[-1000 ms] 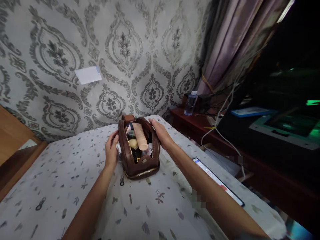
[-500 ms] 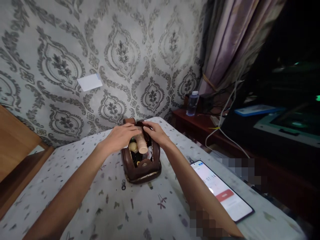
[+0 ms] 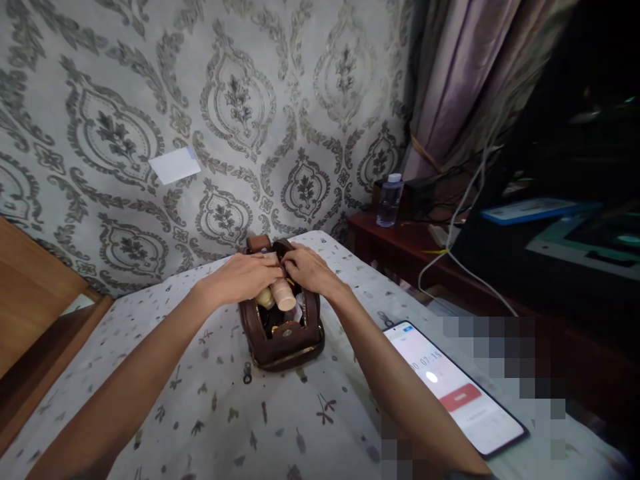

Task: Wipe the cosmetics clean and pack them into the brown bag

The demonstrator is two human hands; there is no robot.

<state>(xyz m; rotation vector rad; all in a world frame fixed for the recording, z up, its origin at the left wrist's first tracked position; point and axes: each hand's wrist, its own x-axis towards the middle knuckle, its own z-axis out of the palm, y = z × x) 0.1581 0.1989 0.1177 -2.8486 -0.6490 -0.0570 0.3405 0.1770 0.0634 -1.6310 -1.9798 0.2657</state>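
Note:
A brown leather bag lies unzipped on the bed, its opening facing up and toward me. In the opening sits a beige cylindrical bottle, tilted, its upper end under my fingers. My left hand reaches over the bag's left side, fingers closed over this bottle. Curled at the right rim near the back flap, my right hand grips the bag's edge; its fingertips are partly hidden. Beside the bottle, a yellowish rounded item shows among other small, dark contents that I cannot make out.
A lit phone lies to the right by my forearm. Behind it, a reddish-brown table carries a clear bottle and white cables. The patterned wall stands behind the bed, and a wooden board is at left.
My left hand has shifted slightly right over the beige bottle. My right fingers have curled in closer to it. The view has turned a little, and the bag stays in place.

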